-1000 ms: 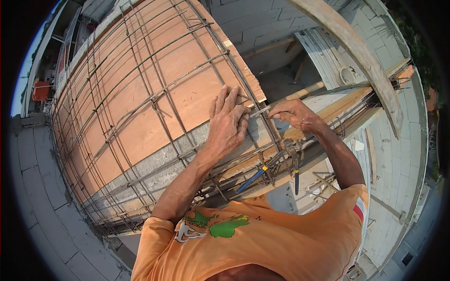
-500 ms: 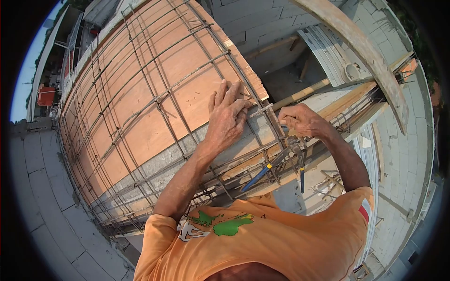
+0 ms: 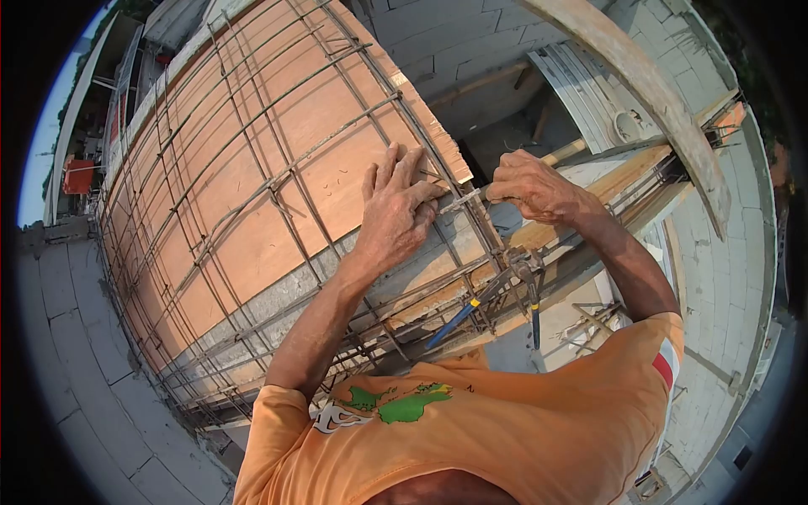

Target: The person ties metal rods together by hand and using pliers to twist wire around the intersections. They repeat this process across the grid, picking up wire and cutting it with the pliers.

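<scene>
My left hand (image 3: 397,210) rests over the steel rebar mesh (image 3: 269,181) near the edge of the plywood sheet (image 3: 328,198). Its fingers are stretched out, the thumb side close to a short pale bar (image 3: 459,203) across the outer rebar. On the other side of that bar, my right hand (image 3: 539,192) is closed in a pinch; whatever it holds is too small or hidden to make out. Below it, a pair of pincers (image 3: 526,268) with blue and yellow handles hangs spread on the rebar, touched by neither hand.
A curved wooden plank (image 3: 648,84) arches over the upper right. Beyond the plywood edge drops an opening with corrugated metal sheets (image 3: 572,93). Block walls (image 3: 76,337) stand at both sides. Timber formwork (image 3: 623,189) runs along the beam cage at right.
My right hand has risen slightly, away from the pincers and up beside the bar's end. My left hand stays at nearly the same spot on the mesh. The view has shifted slightly.
</scene>
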Motion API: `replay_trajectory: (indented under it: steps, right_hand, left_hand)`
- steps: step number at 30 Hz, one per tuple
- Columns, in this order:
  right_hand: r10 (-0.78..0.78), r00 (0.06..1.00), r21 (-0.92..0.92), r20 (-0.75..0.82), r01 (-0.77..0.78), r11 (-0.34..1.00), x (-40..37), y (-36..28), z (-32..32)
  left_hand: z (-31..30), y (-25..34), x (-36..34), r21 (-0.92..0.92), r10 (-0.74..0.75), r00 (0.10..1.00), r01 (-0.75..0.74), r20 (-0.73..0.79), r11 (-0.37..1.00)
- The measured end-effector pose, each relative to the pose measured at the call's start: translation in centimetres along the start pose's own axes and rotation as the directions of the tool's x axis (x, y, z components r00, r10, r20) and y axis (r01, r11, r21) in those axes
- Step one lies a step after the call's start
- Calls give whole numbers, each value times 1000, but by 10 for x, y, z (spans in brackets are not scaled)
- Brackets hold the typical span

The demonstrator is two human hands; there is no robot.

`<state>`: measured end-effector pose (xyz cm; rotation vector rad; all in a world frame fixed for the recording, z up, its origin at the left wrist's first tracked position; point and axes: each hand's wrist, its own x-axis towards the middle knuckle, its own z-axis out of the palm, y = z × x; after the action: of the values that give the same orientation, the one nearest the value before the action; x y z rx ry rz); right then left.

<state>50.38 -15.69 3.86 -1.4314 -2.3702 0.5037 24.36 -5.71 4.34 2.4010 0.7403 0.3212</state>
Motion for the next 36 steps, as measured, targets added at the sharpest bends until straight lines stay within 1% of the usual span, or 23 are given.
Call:
replay_trajectory:
  steps: [2, 4, 6, 8, 9, 11, 12, 14, 18, 20, 21, 23, 24, 25, 26, 27, 29, 30, 31, 33, 34, 35, 36]
  right_hand:
    - [-15, 1000, -2, -25, 15, 1000, 1, -2, -2]
    - [1, 1000, -23, 0, -1, 1000, 2, -5, -5]
    - [17, 1000, -48, 18, -16, 999, 3, -5, -6]
    - [185, 982, 138, 44, -189, 972, 0, -5, -4]
    - [186, 982, 139, 43, -190, 972, 1, -2, -4]
    - [273, 950, 300, 151, -307, 903, 4, 5, -2]
    - [274, 950, 302, 147, -307, 903, 4, 1, 0]
    - [400, 897, 488, 190, -440, 754, 9, -8, 4]
    - [378, 894, 476, 242, -449, 756, 12, -10, 23]
    - [383, 911, 594, 155, -395, 701, 9, -8, 39]
    - [379, 913, 593, 152, -391, 704, 6, -8, 40]
    - [412, 910, 668, 48, -336, 664, 1, -15, 41]
    - [411, 910, 669, 51, -337, 663, 1, -20, 41]
    - [438, 895, 653, 80, -380, 656, 3, -27, 39]
    - [464, 880, 634, 104, -418, 651, 5, -31, 36]
    - [461, 882, 634, 100, -414, 654, 4, -32, 38]
    - [490, 871, 645, 38, -396, 653, 3, -35, 45]
    - [478, 878, 664, -14, -349, 661, 3, -35, 48]
    - [465, 885, 665, -20, -335, 667, 3, -36, 46]
    - [542, 833, 648, 115, -476, 594, 1, -39, 38]
    - [535, 844, 678, 42, -417, 605, -1, -39, 44]
    - [525, 850, 678, 36, -407, 612, -1, -39, 44]
    - [552, 831, 693, 73, -441, 571, -1, -39, 45]
  left_hand:
    - [-1, 1, 1, 19, -15, 1000, 14, 2, 1000]
    - [-3, 5, 3, 4, -17, 999, 17, 32, 1000]
    - [0, 2, 3, -4, -5, 1000, 5, 23, 1000]
    - [1, 2, 2, -15, 6, 1000, -6, 21, 1000]
    - [-1, 2, 3, -24, 3, 999, -2, 35, 1000]
    - [-1, 3, 2, -32, -4, 999, 5, 52, 999]
    - [0, 3, 2, -30, -18, 998, 20, 61, 999]
    - [-2, 2, 4, -24, -35, 998, 37, 61, 999]
    - [-4, 3, 5, -37, -37, 995, 40, 88, 999]
    - [-4, 4, 4, -51, -36, 995, 41, 89, 998]
    - [-4, 4, 4, -45, -39, 994, 44, 100, 998]
    - [-7, 3, 5, -37, -47, 993, 51, 106, 998]
    - [-7, 4, 5, -25, -28, 994, 31, 109, 999]
    - [-7, 5, 6, -12, -5, 994, 6, 110, 1000]
    - [-8, 6, 8, -10, 0, 994, 1, 105, 1000]
    - [-8, 7, 8, -14, -10, 993, 11, 114, 1000]
    - [-6, 8, 5, -8, -24, 993, 25, 118, 1000]
    - [-1, 8, 4, -1, -19, 993, 19, 116, 1000]
    - [1, 8, 3, 8, -16, 993, 16, 115, 1000]
    - [1, 9, 2, 7, -32, 992, 32, 122, 999]
    - [2, 5, 1, -31, -12, 992, 16, 127, 999]
    - [2, 1, 1, -71, 8, 991, 1, 131, 997]
    - [0, -4, 1, -92, 14, 985, 2, 171, 996]
